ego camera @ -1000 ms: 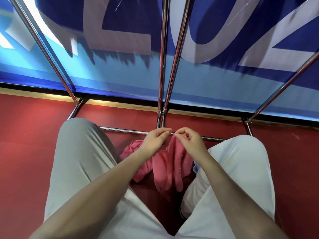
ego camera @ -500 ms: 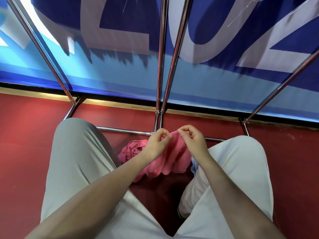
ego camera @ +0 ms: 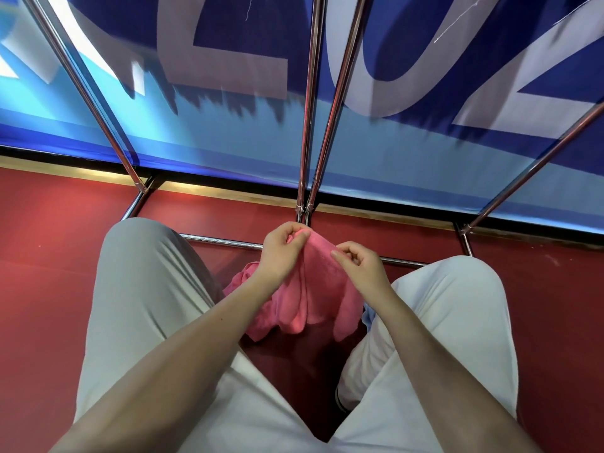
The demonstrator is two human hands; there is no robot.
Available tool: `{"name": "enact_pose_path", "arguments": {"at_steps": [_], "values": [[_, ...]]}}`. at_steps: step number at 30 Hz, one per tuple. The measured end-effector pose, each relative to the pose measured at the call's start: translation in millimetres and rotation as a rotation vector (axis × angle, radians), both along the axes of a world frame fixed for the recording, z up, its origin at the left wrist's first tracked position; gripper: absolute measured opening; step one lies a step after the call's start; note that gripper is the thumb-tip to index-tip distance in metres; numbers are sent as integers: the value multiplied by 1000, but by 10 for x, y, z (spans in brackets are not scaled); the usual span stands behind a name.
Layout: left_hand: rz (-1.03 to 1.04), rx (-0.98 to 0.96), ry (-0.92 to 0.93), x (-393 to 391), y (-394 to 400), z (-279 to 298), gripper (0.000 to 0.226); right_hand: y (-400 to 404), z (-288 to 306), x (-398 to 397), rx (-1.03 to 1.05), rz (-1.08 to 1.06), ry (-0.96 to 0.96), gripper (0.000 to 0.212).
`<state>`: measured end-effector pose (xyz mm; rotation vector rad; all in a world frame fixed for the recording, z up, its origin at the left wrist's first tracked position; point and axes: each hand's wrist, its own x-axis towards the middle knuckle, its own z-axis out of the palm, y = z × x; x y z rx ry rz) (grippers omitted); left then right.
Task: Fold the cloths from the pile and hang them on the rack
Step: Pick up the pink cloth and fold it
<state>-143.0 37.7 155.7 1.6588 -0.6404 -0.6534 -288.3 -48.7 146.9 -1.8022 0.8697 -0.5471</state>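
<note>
A pink cloth [ego camera: 322, 289] hangs between my knees, held up by its top edge. My left hand [ego camera: 281, 250] pinches the edge at its upper left. My right hand [ego camera: 358, 266] pinches the same edge a little lower to the right. Below and left of the held cloth lies a bunched pink pile [ego camera: 243, 282] on the red floor, partly hidden by my left forearm. The chrome rack [ego camera: 307, 125] rises just beyond my hands, its low crossbar [ego camera: 222, 240] running behind them.
My two knees in light trousers [ego camera: 147, 289] flank the cloth. Slanted rack poles [ego camera: 85, 89] spread left and right overhead. A blue banner wall [ego camera: 408, 152] stands behind the rack. Red floor [ego camera: 49, 256] extends to both sides.
My hands have moved slightly apart along the cloth's top edge and lifted it, so more of the cloth hangs spread between them.
</note>
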Motion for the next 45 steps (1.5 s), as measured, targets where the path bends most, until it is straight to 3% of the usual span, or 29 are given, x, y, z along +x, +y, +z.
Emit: {"name": "enact_pose_path", "arguments": {"at_steps": [4,15,21,26,31,34,37,42,45], "values": [[111,-30,49,144,3,76,11,-29,79,-2,74,-76,-96,10],[415,-112,180,625,107,319,20,-55,-4,-39,1,-24,-19,17],[309,19,205,694,158,293,15,-43,13,-12,36,-147,-55,17],[298,18,111,642,139,214,17,-124,14,-9,55,-328,-94,20],[344,31,41,613,135,182,16,-94,37,-1,99,-327,-115,12],[430,30,34,620,134,192,23,-45,102,-9,150,-313,-179,23],[449,-7,145,622,105,244,22,23,134,-10,295,-286,-246,27],[319,-139,544,438,30,344,26,207,276,40,517,-102,-359,20],[258,-161,668,309,-15,400,27,268,334,77,593,-30,-430,22]]}}
